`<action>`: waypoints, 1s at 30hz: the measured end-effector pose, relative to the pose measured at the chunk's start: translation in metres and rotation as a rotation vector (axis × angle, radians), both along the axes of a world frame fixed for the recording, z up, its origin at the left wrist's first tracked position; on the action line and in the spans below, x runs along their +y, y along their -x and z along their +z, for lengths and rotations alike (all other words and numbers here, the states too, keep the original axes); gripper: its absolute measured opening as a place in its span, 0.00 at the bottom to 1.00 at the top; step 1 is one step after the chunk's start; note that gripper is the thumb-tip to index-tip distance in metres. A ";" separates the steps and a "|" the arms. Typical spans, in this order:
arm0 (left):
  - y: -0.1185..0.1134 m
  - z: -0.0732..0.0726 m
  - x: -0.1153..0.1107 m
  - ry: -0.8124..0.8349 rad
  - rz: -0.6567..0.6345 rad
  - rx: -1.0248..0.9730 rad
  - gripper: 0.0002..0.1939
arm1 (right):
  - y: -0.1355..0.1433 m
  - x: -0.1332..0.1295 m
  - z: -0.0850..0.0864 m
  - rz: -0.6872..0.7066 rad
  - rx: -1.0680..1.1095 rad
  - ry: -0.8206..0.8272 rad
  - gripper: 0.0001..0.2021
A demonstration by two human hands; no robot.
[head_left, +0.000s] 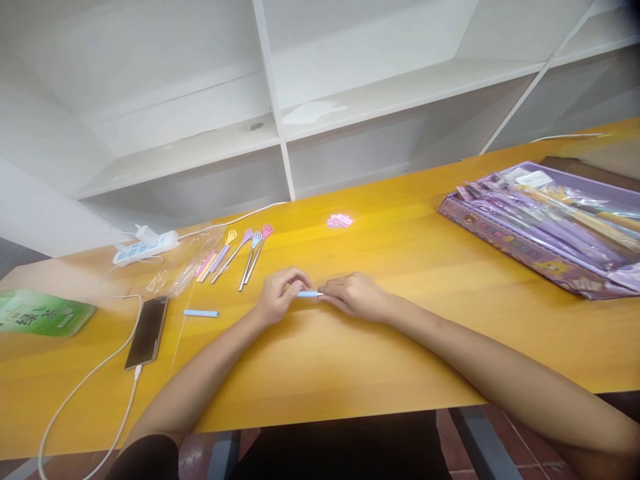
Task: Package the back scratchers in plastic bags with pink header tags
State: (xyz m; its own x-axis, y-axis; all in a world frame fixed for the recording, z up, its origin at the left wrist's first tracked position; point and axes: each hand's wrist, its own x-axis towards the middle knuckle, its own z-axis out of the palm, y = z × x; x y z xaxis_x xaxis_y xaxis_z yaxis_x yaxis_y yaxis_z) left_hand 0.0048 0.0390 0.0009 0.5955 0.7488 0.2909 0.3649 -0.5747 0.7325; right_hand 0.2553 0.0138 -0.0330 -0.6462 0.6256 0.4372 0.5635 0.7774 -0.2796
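A short light-blue tube (307, 294) lies level between my hands, just over the table. My left hand (279, 295) is closed, thumb and fingers gripping its left part. At the tube's whitish right end, the fingers of my right hand (356, 294) are pinched together; what lies under them is hidden. Another light-blue tube (201, 313) rests on the table left of my left hand. Beyond it are several small claw-headed back scratchers with metal rods, among them a pink one (267, 232) and a blue one (257, 239). Beside these lie a purple tube (220, 259) and a pink tube (205, 265).
A purple box (530, 263) of wrapped items stands at the right. Small pink cards (340, 220) lie near the back. To the left are a phone (147, 332) on a white cable, a power strip (146, 249), clear plastic and a green packet (45, 313). White shelving (280, 133) rises behind.
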 end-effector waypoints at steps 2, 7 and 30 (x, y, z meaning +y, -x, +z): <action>-0.001 0.003 0.004 -0.115 -0.066 0.293 0.18 | -0.005 0.005 0.002 -0.009 -0.025 0.057 0.20; -0.001 0.009 0.009 -0.421 -0.150 0.782 0.15 | -0.011 0.013 0.006 -0.026 -0.004 0.141 0.16; 0.041 0.099 0.030 -0.508 0.029 1.071 0.11 | -0.062 0.021 0.093 -0.352 -0.502 -0.184 0.15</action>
